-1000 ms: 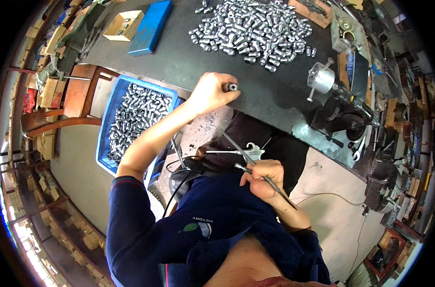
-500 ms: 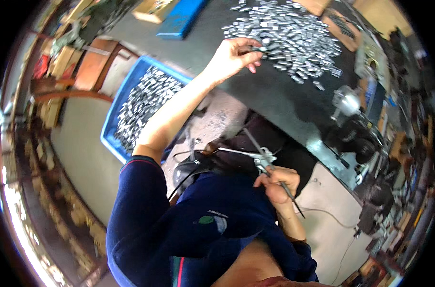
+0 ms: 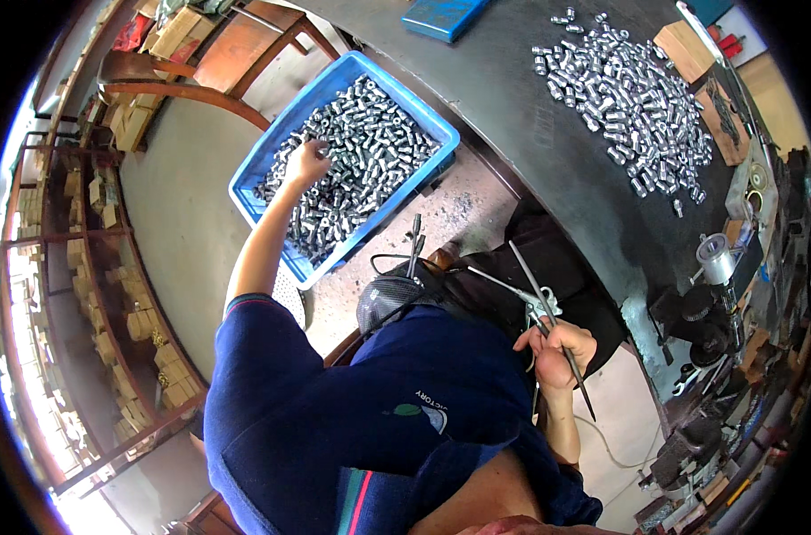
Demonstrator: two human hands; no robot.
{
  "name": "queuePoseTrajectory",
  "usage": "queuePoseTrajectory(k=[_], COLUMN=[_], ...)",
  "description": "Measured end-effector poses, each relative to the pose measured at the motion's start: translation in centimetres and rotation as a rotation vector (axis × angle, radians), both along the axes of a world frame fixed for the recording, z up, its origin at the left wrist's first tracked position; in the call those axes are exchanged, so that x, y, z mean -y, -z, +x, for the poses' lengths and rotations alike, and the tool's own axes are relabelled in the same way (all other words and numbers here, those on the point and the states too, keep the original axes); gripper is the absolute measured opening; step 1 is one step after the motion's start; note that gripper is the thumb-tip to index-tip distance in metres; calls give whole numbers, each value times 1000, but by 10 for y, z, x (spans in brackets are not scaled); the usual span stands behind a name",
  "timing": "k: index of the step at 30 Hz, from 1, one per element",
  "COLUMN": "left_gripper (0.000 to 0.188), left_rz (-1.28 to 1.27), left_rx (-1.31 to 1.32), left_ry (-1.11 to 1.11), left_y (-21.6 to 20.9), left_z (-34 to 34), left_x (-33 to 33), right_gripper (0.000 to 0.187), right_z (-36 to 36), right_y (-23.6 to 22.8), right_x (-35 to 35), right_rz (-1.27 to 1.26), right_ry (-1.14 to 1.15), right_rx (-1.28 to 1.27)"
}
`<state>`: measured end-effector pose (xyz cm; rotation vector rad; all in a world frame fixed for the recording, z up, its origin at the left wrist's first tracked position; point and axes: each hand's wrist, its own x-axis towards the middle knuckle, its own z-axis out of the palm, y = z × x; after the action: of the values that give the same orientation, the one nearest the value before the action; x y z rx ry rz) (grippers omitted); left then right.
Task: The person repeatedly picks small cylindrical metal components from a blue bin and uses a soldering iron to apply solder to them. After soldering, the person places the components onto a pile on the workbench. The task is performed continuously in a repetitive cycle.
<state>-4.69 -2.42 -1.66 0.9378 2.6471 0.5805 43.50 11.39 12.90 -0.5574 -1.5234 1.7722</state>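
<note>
My left hand [image 3: 307, 164] reaches into a blue plastic bin [image 3: 447, 147] of small silvery metal fittings [image 3: 370, 125]. Its fingers bend down toward the fittings; the fingertips are hard to make out, so a grip on a piece cannot be confirmed. Above my lap, my right hand [image 3: 566, 349] is closed around a long thin file [image 3: 529, 275], tilted, its pointed end sticking out below the hand. Just beyond those fingers is a pale grey air gun [image 3: 545, 303] with a thin nozzle; whether the hand also holds it is unclear.
On the dark workbench [image 3: 504, 98] lies a heap of shiny metal fittings [image 3: 637, 116], near a blue flat case [image 3: 443, 16]. Tools and a dark vise-like machine [image 3: 695, 316] crowd the right side. A wooden chair [image 3: 245, 58] stands beyond the bin; shelves [image 3: 84, 259] line the left.
My left hand has moved from the heap on the bench to the bin. The view has shifted, bringing the whole bin into sight. My right hand keeps hold of the file.
</note>
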Motion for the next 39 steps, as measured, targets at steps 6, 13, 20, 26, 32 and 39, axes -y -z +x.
queuePoseTrajectory(k=[6, 13, 20, 26, 32, 39], left_gripper=[36, 37, 31, 41, 38, 22], left_rz=[-173, -254, -377, -491, -504, -464], left_rx=[-195, -307, -392, -386, -372, -406], left_ry=[-24, -22, 34, 101, 143, 218], left_y=[-14, -11, -9, 1, -1, 2], left_z=[11, -3, -8, -5, -1, -7], left_x=[-3, 6, -10, -23, -16, -8], right_gripper=[23, 23, 22, 22, 23, 24], right_z=[-1, -8, -3, -7, -1, 0], right_y=[0, 2, 5, 2, 10, 10], right_x=[1, 5, 6, 8, 9, 7], right_rz=[-14, -25, -43, -33, -42, -28], right_ry=[-12, -7, 38, 2, 50, 66], right_rx=[4, 26, 61, 32, 47, 74])
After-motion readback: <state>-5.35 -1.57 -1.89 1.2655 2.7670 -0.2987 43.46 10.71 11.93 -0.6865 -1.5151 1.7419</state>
